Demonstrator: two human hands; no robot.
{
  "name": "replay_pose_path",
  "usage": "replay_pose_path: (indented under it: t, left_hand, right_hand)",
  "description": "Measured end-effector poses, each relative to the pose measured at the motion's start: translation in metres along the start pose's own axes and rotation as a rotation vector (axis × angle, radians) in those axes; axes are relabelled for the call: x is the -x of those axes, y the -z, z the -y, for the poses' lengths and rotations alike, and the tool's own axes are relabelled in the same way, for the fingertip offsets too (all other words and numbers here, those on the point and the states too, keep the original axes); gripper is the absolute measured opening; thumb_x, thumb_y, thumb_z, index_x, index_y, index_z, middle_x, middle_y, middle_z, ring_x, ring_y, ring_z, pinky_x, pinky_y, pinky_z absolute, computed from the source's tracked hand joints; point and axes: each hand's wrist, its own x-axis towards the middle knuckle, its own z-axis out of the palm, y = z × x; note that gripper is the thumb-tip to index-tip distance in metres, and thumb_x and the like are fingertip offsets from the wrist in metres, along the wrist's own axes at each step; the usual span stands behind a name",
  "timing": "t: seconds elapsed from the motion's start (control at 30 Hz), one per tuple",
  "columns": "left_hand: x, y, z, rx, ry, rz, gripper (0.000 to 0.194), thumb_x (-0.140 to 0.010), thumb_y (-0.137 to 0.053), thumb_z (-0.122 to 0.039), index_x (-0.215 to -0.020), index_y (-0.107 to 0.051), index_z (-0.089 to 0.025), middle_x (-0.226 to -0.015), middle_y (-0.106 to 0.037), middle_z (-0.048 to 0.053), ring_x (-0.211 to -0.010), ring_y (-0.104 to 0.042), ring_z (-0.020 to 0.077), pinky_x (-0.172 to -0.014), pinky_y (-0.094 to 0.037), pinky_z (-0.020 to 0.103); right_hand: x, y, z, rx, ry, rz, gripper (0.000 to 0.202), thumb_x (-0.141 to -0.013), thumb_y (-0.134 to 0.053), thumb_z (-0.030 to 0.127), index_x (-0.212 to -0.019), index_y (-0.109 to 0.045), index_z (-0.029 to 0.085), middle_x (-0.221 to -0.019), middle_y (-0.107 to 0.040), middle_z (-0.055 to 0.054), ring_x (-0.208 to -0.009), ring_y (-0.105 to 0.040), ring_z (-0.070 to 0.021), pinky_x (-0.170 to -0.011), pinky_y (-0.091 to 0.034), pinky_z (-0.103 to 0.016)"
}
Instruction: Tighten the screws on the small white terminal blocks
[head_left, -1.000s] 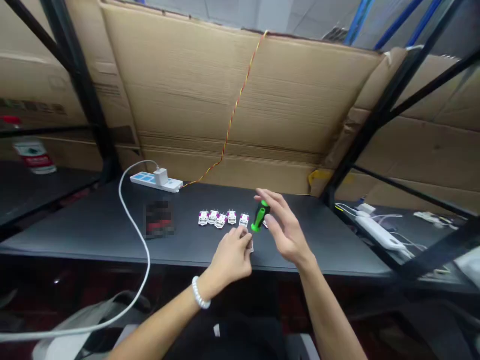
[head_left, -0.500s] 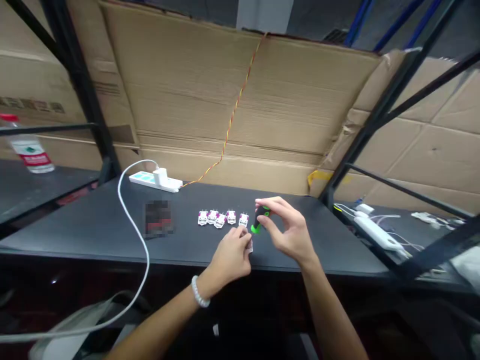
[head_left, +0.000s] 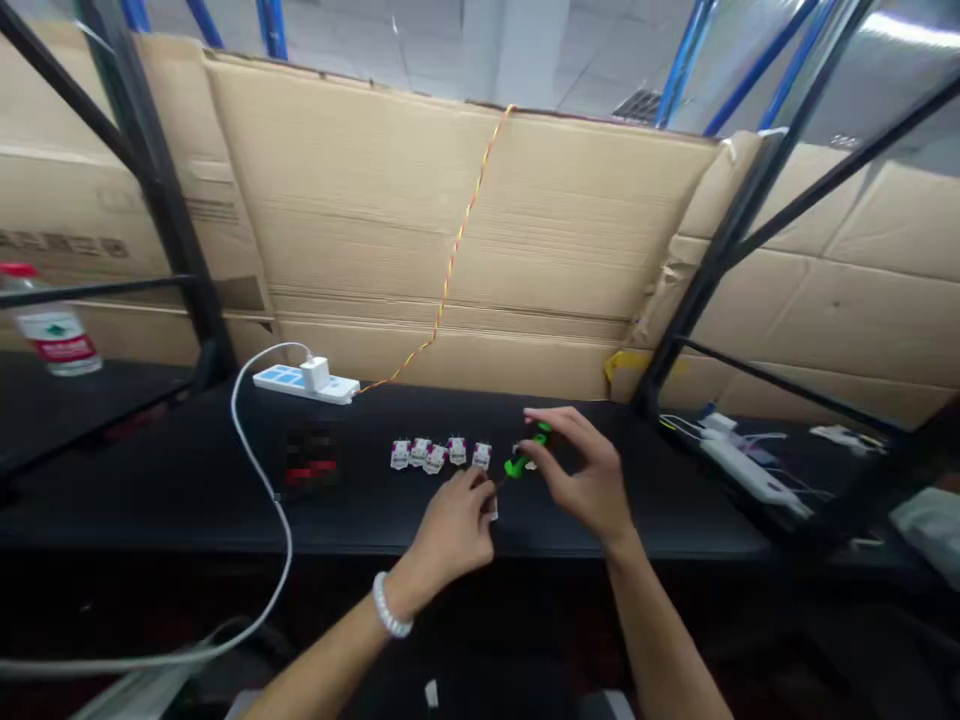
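Note:
My right hand [head_left: 581,470] grips a green and black screwdriver [head_left: 517,466] between thumb and fingers; its shaft slants down and left to the fingertips of my left hand [head_left: 454,525]. Those fingers are closed on a small white part [head_left: 493,508] near the table's front edge, mostly hidden by the hand. Just beyond it lies a white and purple module [head_left: 481,456]. Several more such modules [head_left: 434,459] sit in a loose row to the left. Something small and pale shows behind the screwdriver, partly covered by my right hand.
A white power strip [head_left: 341,390] with a plug and white cable [head_left: 255,455] lies at the back left of the black table [head_left: 375,520]. A blurred dark red object [head_left: 310,460] is nearer. Cardboard [head_left: 360,220] stands behind; black frame posts flank the table.
The view has tilted up and brightened. The screwdriver leans more to the right at its handle, and its shaft now shows between my hands.

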Motion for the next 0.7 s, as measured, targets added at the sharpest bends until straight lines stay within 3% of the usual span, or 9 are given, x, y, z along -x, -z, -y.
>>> replay_pose_path:
  t: [0.13,0.2,0.33,0.4,0.5,0.7]
  left_hand:
    - [0.000,0.020,0.007,-0.022,0.031,0.048,0.022,-0.077,-0.062,0.001,-0.082,-0.066,-0.021,-0.102,-0.069,0.007,-0.099,-0.067,0.0264,-0.091,-0.054,0.040]
    - [-0.007,0.031,0.006,-0.035,0.024,0.042,0.020,-0.083,-0.063,-0.003,-0.085,-0.070,-0.021,-0.102,-0.072,0.007,-0.104,-0.068,0.0276,-0.096,-0.053,0.042]
    - [-0.049,0.037,-0.005,-0.172,0.013,0.119,0.018,-0.093,-0.063,-0.013,-0.092,-0.080,-0.021,-0.106,-0.077,0.009,-0.106,-0.071,0.0290,-0.099,-0.052,0.043]
    - [-0.077,0.029,-0.010,-0.231,0.041,0.220,0.019,-0.094,-0.065,-0.015,-0.094,-0.083,-0.022,-0.104,-0.080,0.009,-0.101,-0.074,0.0278,-0.097,-0.054,0.039]
    - [-0.112,0.010,-0.009,-0.267,0.063,0.278,0.017,-0.086,-0.071,-0.011,-0.090,-0.085,-0.020,-0.096,-0.083,0.012,-0.096,-0.077,0.0289,-0.092,-0.056,0.036]
    - [-0.128,-0.017,0.003,-0.311,0.085,0.314,0.023,-0.085,-0.068,-0.007,-0.094,-0.086,-0.017,-0.100,-0.084,0.015,-0.100,-0.078,0.0300,-0.093,-0.057,0.036]
  right_hand:
    - [0.012,0.035,-0.016,-0.104,-0.129,-0.440,0.029,-0.091,-0.082,0.032,-0.118,-0.078,0.023,-0.105,-0.079,-0.007,-0.088,-0.077,-0.0213,-0.081,-0.066,-0.036]
    - [0.015,0.053,-0.023,-0.122,-0.132,-0.558,0.033,-0.087,-0.086,0.031,-0.118,-0.078,0.022,-0.103,-0.079,-0.007,-0.082,-0.077,-0.0194,-0.079,-0.066,-0.035]
    - [0.017,0.075,-0.032,-0.157,-0.096,-0.665,0.035,-0.083,-0.089,0.028,-0.116,-0.079,0.022,-0.100,-0.080,-0.006,-0.081,-0.077,-0.0188,-0.081,-0.066,-0.035]
    - [0.017,0.080,-0.035,-0.162,-0.082,-0.688,0.035,-0.083,-0.090,0.029,-0.116,-0.079,0.022,-0.099,-0.080,-0.005,-0.080,-0.077,-0.0188,-0.080,-0.066,-0.036]
    - [0.018,0.085,-0.036,-0.137,-0.075,-0.678,0.036,-0.083,-0.089,0.029,-0.116,-0.079,0.021,-0.099,-0.080,-0.006,-0.079,-0.077,-0.0191,-0.079,-0.067,-0.036]
    - [0.022,0.093,-0.034,-0.144,-0.077,-0.640,0.032,-0.085,-0.087,0.028,-0.116,-0.078,0.022,-0.099,-0.080,-0.006,-0.080,-0.078,-0.0191,-0.078,-0.067,-0.034]
